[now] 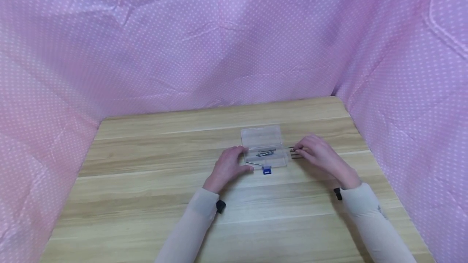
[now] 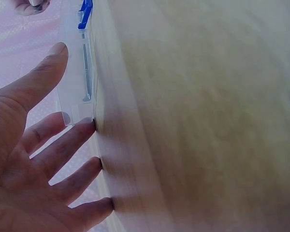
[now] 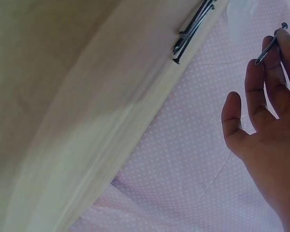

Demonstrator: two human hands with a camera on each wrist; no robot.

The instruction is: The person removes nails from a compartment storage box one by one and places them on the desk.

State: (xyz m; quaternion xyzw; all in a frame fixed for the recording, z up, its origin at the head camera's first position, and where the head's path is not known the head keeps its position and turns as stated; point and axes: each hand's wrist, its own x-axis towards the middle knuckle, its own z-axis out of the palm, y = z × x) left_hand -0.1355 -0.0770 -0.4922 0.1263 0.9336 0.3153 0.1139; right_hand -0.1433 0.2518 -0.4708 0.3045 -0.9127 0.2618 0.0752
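A clear plastic box (image 1: 276,162) stands on the table with its lid (image 1: 261,136) raised at the back and a blue latch (image 1: 267,170) at the front. Several nails (image 1: 266,154) lie inside, and a single nail (image 1: 253,163) lies along the box's front. My left hand (image 1: 226,167) holds the box's left end, thumb at the front wall and fingers behind it. To the right of the box, my right hand (image 1: 321,155) pinches a nail (image 3: 268,50) between thumb and fingertips. Beside that hand, a few loose nails (image 3: 195,30) lie on the tabletop.
The wooden table (image 1: 146,198) has rounded far corners. Pink dotted cloth (image 1: 204,52) hangs behind it and along both sides. A dark wrist piece (image 1: 221,205) sits at the left cuff, and another (image 1: 338,193) at the right cuff.
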